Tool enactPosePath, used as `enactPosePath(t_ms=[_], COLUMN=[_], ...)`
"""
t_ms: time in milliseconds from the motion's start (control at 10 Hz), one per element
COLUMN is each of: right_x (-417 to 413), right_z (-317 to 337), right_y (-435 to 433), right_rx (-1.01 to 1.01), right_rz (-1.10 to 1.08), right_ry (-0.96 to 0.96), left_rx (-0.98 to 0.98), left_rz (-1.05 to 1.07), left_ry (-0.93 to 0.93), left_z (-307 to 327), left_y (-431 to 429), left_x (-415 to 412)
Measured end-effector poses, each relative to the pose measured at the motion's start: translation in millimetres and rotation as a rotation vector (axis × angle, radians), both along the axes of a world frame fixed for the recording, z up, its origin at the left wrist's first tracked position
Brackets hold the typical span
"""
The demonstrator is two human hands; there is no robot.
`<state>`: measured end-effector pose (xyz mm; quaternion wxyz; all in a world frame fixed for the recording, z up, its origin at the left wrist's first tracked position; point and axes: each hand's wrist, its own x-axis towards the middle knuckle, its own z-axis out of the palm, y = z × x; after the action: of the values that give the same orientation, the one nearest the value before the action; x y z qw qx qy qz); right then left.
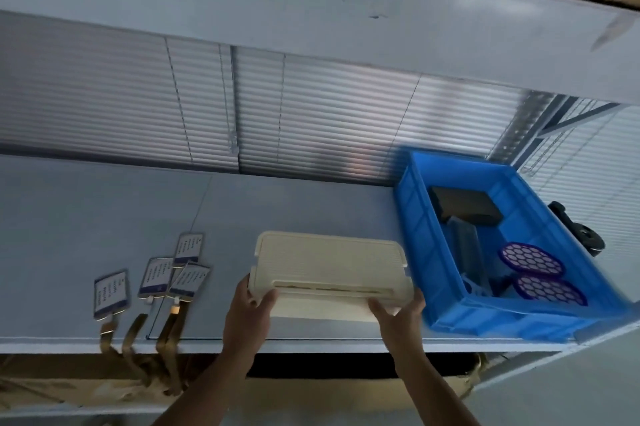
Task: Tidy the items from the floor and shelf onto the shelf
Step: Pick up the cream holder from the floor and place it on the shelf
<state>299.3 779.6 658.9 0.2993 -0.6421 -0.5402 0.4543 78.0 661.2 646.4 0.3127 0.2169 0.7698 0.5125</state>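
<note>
The pale grey metal shelf [86,217] already carries a blue plastic crate [519,318] at its right end, holding two purple honeycomb discs [531,259] and dark items, and four card badges on tan straps [152,278] at the left, straps dangling over the front lip. Between them, near the front edge, both hands grip a cream ribbed plastic box [329,266]: left hand [249,308] and right hand [398,313] closed on its near corners. I judge it nearly placed; open room lies behind it.
</note>
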Motion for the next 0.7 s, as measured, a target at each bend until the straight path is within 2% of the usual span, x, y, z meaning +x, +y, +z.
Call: enactPosePath(t_ms=[200, 600, 700], right_x=[-17.9, -69.7, -80.6], right_z=[7.5, -9.6, -14.4], right_y=[44.4, 219.8, 254.6], right_rx=[0.051, -0.024, 0.16], right_rz=[0.069, -0.032, -0.139], right_ry=[0.017, 0.08, 0.199], left_rx=[-0.009, 0.072, 0.061], left_rz=[0.04, 0.122, 0.128], left_ry=[0.084, 0.184, 0.181], left_z=[1.3, -11.2, -9.6], left_y=[47.5, 211.2, 245.5], left_x=[-20.1, -49.1, -62.1])
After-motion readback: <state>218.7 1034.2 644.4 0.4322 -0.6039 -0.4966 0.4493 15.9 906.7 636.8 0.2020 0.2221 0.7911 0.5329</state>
